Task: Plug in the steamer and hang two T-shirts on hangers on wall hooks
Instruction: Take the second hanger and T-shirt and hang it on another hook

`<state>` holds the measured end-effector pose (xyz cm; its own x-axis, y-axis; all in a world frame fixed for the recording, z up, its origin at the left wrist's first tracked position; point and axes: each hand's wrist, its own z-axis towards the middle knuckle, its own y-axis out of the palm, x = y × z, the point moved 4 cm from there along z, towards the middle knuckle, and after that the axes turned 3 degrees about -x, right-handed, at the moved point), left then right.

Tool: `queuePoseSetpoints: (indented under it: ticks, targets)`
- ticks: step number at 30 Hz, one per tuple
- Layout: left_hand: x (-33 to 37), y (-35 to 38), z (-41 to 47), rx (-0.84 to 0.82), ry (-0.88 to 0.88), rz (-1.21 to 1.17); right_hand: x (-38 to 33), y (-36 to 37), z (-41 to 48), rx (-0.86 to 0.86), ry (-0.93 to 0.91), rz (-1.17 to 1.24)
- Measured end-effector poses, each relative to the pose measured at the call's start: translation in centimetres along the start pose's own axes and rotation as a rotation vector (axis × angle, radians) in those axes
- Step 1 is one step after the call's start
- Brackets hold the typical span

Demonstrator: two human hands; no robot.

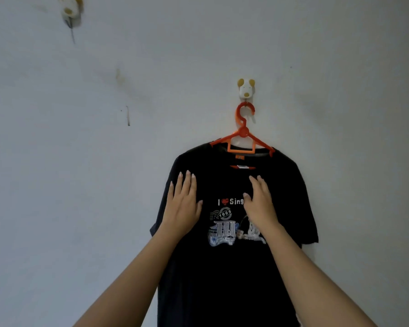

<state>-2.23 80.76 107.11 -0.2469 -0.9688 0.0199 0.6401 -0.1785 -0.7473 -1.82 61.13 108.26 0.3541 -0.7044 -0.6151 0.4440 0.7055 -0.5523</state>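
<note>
**One black T-shirt on the hook, two flat hands laid on it**

One black T-shirt point(222, 279) is seen hanging against a pale wall point(80, 185), carried on an orange plastic hanger point(242, 140). The hanger's curled top is caught under a dog-shaped wall hook point(245, 88), white with tan ears and nose. The shirt's shoulders are spread over the hanger arms, and its hem is cut off by the lower edge of the view.

The left hand point(183, 206) is laid on the chest of the shirt beside the print point(223, 224), fingers straight and close together, nothing gripped. The right hand point(260, 206) is laid over the print's right part, fingers likewise extended and holding nothing, so that only "I", a red heart and "Sing" can be read.

A second dog-shaped hook point(69, 8) is fixed well apart, high at the upper left, and is partly cut off by the top edge. A few brownish marks point(117, 74) are seen on the wall between the two hooks.
</note>
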Motion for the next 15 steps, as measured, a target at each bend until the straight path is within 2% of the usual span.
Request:
queuePoseSetpoints:
  ticks: [6, 9, 15]
  targets:
    - [2.4, -4.1, -11.6, -0.027, -0.049, -0.267, -2.2, -3.7, -11.5, -0.012, -0.066, -0.002]
    - [4.5, -4.0, -17.1, -0.069, -0.088, -0.356, -1.2, -5.0, -17.0, -0.085, -0.014, -0.003]
    - [10.3, -0.3, -28.6, -0.298, -0.146, -0.567, 5.5, -6.8, -28.7, -0.206, 0.125, -0.119]
